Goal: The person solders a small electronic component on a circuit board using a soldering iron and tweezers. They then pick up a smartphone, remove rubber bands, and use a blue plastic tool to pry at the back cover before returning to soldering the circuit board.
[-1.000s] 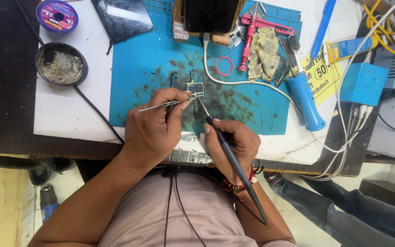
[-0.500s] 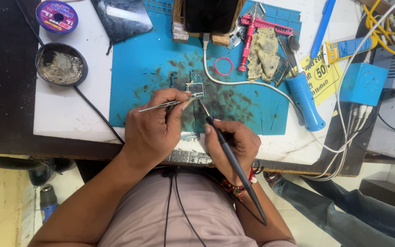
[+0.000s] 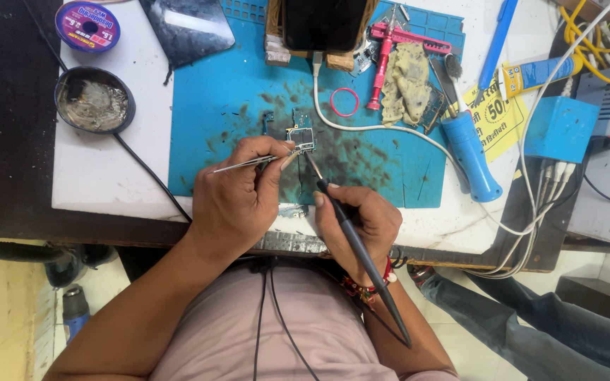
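Fingers (image 3: pixel 277 159) of the left hand (image 3: pixel 238 201) are pinched together on a pair of metal tweezers (image 3: pixel 245 164); the tweezer tips reach toward the small circuit board (image 3: pixel 301 137), though whether they touch it is too fine to tell. Fingers of the right hand (image 3: pixel 358 226) are closed in a pen grip round the dark handle of a soldering iron (image 3: pixel 354 243), tip lowered to the lower right corner of the board.

Head view, the only one:
- Board lies flat on the blue work mat (image 3: pixel 234 92), near its middle, on a dark-stained patch.
- Both wrists rest at the near table edge.
- Round tin of flux or tip cleaner (image 3: pixel 94 100) to the left, well apart from the hands.
- Purple solder spool (image 3: pixel 87 26) at the far left corner.
- Red screwdriver (image 3: pixel 381 67) and a yellowish rag (image 3: pixel 412 81) beyond the board.
- Blue-handled tool (image 3: pixel 469 152) to the right.
- White cable (image 3: pixel 390 127) curves past the board.

Judgement: step in hand looks like soldering or reworking a part on the board, tweezers steadying while the tip heats. Next move would call for a steady tweezer hold, brief tip contact, and a clean lift without dragging the part.
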